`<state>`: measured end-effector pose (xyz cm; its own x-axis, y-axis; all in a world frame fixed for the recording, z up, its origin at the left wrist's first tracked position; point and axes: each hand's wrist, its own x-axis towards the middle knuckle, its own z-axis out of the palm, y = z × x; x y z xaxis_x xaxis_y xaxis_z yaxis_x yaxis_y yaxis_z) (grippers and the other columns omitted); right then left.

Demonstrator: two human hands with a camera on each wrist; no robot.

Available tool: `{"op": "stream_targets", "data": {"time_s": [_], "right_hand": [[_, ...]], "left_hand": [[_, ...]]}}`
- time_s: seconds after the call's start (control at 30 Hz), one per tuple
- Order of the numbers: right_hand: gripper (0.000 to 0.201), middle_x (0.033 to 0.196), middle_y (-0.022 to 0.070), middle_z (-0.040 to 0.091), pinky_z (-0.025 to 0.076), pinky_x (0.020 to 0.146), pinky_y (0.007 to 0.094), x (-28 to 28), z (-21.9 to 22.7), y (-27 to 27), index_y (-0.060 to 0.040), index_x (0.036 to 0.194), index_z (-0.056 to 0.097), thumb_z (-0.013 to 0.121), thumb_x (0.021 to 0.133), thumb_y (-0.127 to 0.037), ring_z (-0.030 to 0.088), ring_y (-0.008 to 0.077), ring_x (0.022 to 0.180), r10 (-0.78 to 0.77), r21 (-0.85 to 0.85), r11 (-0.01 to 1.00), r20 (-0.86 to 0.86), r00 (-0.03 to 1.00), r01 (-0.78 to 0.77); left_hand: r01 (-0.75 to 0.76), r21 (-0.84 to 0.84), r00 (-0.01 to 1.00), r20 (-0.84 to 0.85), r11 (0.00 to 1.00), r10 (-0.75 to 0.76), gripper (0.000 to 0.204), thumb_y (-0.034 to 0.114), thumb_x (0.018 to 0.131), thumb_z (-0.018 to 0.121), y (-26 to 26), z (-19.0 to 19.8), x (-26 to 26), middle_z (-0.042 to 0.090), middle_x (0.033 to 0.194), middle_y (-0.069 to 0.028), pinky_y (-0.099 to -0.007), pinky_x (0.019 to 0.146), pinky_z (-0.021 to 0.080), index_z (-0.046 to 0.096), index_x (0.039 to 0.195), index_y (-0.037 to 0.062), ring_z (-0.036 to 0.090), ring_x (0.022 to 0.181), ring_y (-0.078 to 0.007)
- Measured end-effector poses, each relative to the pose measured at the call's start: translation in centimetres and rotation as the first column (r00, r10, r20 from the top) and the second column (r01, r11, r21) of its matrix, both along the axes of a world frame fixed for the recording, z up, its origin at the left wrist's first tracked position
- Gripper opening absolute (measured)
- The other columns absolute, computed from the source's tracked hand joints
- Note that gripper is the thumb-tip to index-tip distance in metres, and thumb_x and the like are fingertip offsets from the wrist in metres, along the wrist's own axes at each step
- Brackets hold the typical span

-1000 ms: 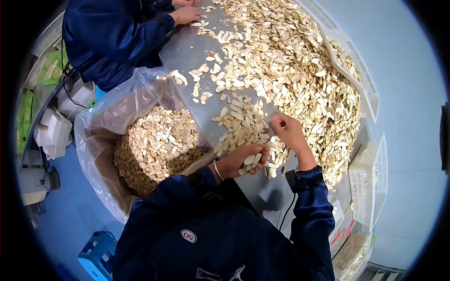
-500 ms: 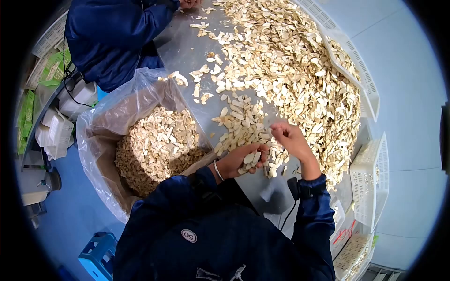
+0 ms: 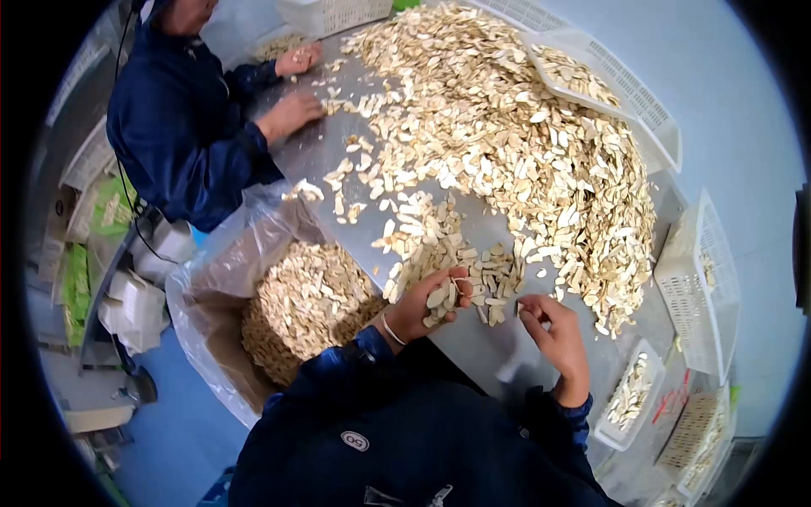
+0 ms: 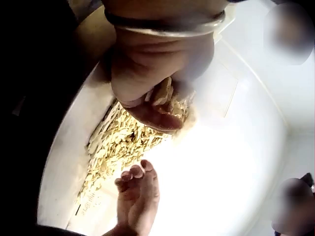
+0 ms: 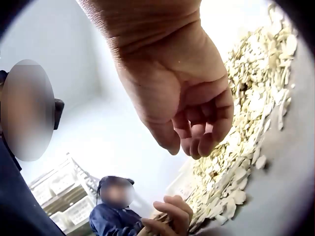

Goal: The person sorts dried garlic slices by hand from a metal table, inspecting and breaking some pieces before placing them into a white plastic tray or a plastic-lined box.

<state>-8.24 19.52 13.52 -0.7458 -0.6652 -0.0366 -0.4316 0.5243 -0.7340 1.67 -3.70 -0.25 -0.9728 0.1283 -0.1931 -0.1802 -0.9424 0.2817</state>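
My left hand (image 3: 420, 308) holds several pale dried slices (image 3: 440, 297) in its curled fingers, above the near edge of the metal table (image 3: 473, 346). In the left wrist view, slices (image 4: 162, 92) show between the thumb and fingers of the left hand (image 4: 152, 83). To its right is my right hand (image 3: 555, 338), its fingers loosely bent. No slice is visible in the right hand (image 5: 182, 98) in the right wrist view, where a gap shows between thumb and fingers. A small group of slices (image 3: 494, 279) lies on the table between the hands.
A large heap of slices (image 3: 507, 127) covers the table's far and right side. Left of me stands a plastic-lined box (image 3: 211, 296) of slices. White baskets (image 3: 688, 279) and a small tray (image 3: 605, 429) stand at right. Another person (image 3: 182, 127) works at upper left.
The head view has shifted, bringing more of the other person into sight. My right hand has moved nearer my body, away from the heap. My left hand still holds slices.
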Motion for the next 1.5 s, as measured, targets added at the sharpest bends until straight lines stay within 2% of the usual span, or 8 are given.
{"op": "stream_targets", "data": {"time_s": [0.37, 0.8, 0.93, 1.03, 1.13, 1.27, 1.43, 1.5], "right_hand": [[0.018, 0.082, 0.0057, 0.071, 0.051, 0.068, 0.027, -1.0, -4.6, 8.2, -0.0025, 0.108, 0.071, 0.064, 0.094, -0.009, 0.065, 0.0107, 0.075, -0.442, -0.409, 0.779, 0.179, 0.879, 0.476], [0.036, 0.098, 0.0185, 0.072, 0.052, 0.079, 0.0385, -3.1, -7.7, 10.6, 0.0011, 0.116, 0.065, 0.068, 0.093, -0.026, 0.069, 0.0262, 0.089, -0.508, -0.347, 0.76, 0.212, 0.835, 0.55], [0.036, 0.085, 0.0129, 0.07, 0.053, 0.069, 0.0434, -6.5, -19.6, 4.6, -0.0015, 0.111, 0.063, 0.062, 0.097, -0.035, 0.067, 0.0304, 0.072, -0.515, -0.975, 0.102, 0.119, 0.849, 0.199], [0.037, 0.103, 0.0115, 0.069, 0.052, 0.085, 0.0395, -6.2, -25.8, 2.1, -0.0036, 0.119, 0.061, 0.057, 0.101, -0.036, 0.066, 0.0267, 0.092, 0.062, -0.957, -0.215, 0.183, 0.981, 0.192], [0.032, 0.119, 0.0119, 0.065, 0.044, 0.106, 0.0353, -6.7, -23.3, 7.3, -0.0067, 0.124, 0.062, 0.053, 0.104, -0.03, 0.06, 0.0253, 0.114, 0.068, -0.848, 0.307, 0.473, 0.879, 0.433], [0.02, 0.1, 0.0191, 0.071, 0.053, 0.084, 0.0399, -4.0, -12.3, 9.3, -0.0064, 0.106, 0.07, 0.062, 0.094, -0.02, 0.068, 0.0347, 0.09, -0.593, -0.606, 0.659, -0.055, 0.803, 0.445], [0.018, 0.085, 0.0187, 0.07, 0.054, 0.072, 0.0418, -2.8, -7.9, 10.7, -0.0071, 0.101, 0.071, 0.061, 0.093, -0.02, 0.068, 0.0375, 0.079, -0.585, -0.555, 0.602, 0.184, 0.79, 0.575], [0.018, 0.082, 0.0165, 0.07, 0.054, 0.069, 0.0388, -2.7, -7.9, 10.7, -0.006, 0.102, 0.071, 0.061, 0.095, -0.019, 0.069, 0.0315, 0.074, -0.57, -0.545, 0.587, 0.247, 0.784, 0.599]], "left_hand": [[-0.146, 0.125, 0.987, 0.081, 0.981, 0.137, 0.027, 0.024, 0.104, 0.052, 5.5, 7.9, -5.7, 0.065, 0.113, -0.0137, -0.0495, 0.096, 0.057, 0.06, 0.118, 0.0023, 0.063, 0.114, -0.0325], [0.388, -0.01, 0.92, -0.05, 0.922, -0.388, 0.036, 0.035, 0.105, 0.044, 26.3, 14.0, -20.2, 0.063, 0.112, -0.016, -0.0546, 0.107, 0.046, 0.055, 0.12, 0.0046, 0.061, 0.113, -0.0325], [0.478, -0.22, 0.872, 0.003, 0.851, -0.489, 0.058, 0.05, 0.104, 0.039, 36.5, 19.1, -20.0, 0.057, 0.131, -0.0177, -0.0538, 0.109, 0.041, 0.043, 0.142, 0.0066, 0.057, 0.121, -0.0318], [0.527, -0.443, 0.819, 0.037, 0.725, -0.573, 0.071, 0.057, 0.102, 0.037, 40.3, 19.4, -19.5, 0.049, 0.145, -0.0181, -0.0531, 0.113, 0.034, 0.031, 0.154, 0.0086, 0.049, 0.131, -0.03], [0.476, -0.627, 0.805, 0.028, 0.617, -0.593, 0.064, 0.046, 0.105, 0.043, 39.4, 16.7, -19.3, 0.043, 0.152, -0.0176, -0.0502, 0.116, 0.028, 0.031, 0.154, 0.0086, 0.037, 0.144, -0.0293], [0.392, -0.654, 0.82, -0.069, 0.646, -0.568, 0.049, 0.024, 0.104, 0.051, 31.1, 16.6, -18.9, 0.045, 0.151, -0.0167, -0.0444, 0.116, 0.034, 0.039, 0.147, 0.004, 0.04, 0.143, -0.0296], [0.031, -0.841, 0.942, -0.155, 0.539, -0.297, 0.038, 0.022, 0.102, 0.054, 16.3, 14.9, -15.1, 0.058, 0.138, -0.0135, -0.0391, 0.107, 0.046, 0.053, 0.135, 0.0034, 0.057, 0.128, -0.0264], [0.0, -0.975, 0.947, -0.072, 0.224, -0.314, 0.038, 0.021, 0.101, 0.055, 12.1, 12.1, -11.3, 0.057, 0.141, -0.0132, -0.0404, 0.109, 0.044, 0.054, 0.135, 0.0046, 0.055, 0.131, -0.0274]]}}
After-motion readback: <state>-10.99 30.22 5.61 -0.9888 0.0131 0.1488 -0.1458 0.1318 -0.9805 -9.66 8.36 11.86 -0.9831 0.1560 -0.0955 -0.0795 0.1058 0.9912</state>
